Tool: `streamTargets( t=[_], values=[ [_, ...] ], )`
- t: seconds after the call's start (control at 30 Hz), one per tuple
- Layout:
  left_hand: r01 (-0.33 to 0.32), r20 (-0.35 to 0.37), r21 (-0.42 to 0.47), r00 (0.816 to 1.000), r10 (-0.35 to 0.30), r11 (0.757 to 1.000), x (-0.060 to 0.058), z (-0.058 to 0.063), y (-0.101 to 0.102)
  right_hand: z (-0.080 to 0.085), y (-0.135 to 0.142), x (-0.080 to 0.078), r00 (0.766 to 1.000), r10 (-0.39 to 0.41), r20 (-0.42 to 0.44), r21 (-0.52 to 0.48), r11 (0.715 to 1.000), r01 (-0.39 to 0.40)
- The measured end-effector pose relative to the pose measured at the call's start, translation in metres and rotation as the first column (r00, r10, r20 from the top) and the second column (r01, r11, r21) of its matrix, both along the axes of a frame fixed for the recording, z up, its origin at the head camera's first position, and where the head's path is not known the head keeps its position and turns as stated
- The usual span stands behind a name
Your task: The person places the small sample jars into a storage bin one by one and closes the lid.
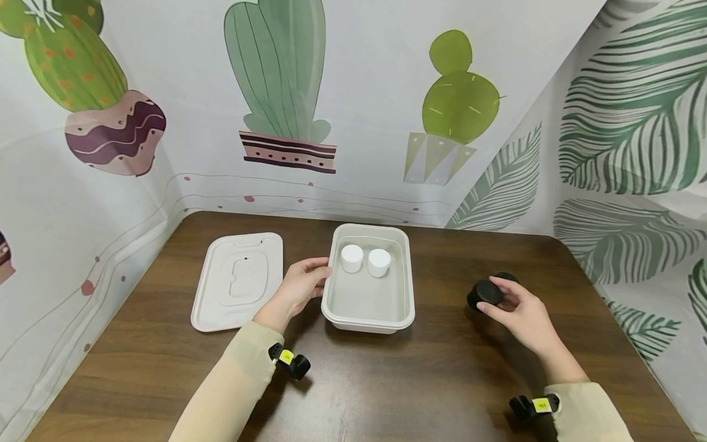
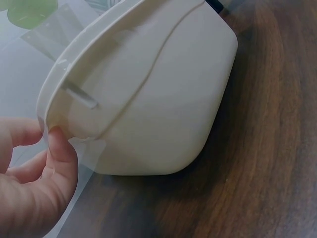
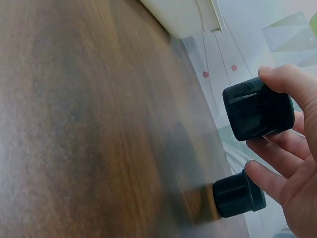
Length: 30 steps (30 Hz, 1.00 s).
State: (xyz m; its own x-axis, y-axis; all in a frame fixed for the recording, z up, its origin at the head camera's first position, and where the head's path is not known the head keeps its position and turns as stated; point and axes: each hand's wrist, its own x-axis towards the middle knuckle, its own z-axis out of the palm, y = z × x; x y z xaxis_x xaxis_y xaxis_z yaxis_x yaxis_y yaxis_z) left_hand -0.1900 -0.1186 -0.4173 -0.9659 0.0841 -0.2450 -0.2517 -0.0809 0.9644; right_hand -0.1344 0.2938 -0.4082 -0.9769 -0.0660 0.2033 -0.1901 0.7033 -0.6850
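A cream plastic tub [image 1: 364, 304] stands mid-table with two white round containers, one on the left [image 1: 351, 258] and one on the right [image 1: 378, 263], inside near its far end. At its left side my left hand [image 1: 295, 287] pinches the rim between thumb and fingers, seen close up in the left wrist view. Over to the right, my right hand [image 1: 521, 314] holds a small black jar [image 3: 255, 111] by thumb and fingers, raised off the table. A second black jar [image 3: 235, 196] stands on the table beside it, partly hidden by the hand in the head view.
A flat cream lid [image 1: 243, 307] lies left of the tub, close to my left hand. The brown wooden table [image 1: 386, 387] ends at the back against a wall cloth [image 1: 381, 123] printed with cacti and leaves.
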Motion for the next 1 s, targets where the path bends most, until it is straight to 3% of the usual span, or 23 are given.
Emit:
streamTargets(
  t=[1.0],
  values=[
    [0.016,-0.007,-0.009,1.0,-0.016,1.0,0.002,0.003,0.0,0.007,-0.017,-0.015,0.998,0.058,-0.017,-0.02,0.998,-0.058]
  ],
)
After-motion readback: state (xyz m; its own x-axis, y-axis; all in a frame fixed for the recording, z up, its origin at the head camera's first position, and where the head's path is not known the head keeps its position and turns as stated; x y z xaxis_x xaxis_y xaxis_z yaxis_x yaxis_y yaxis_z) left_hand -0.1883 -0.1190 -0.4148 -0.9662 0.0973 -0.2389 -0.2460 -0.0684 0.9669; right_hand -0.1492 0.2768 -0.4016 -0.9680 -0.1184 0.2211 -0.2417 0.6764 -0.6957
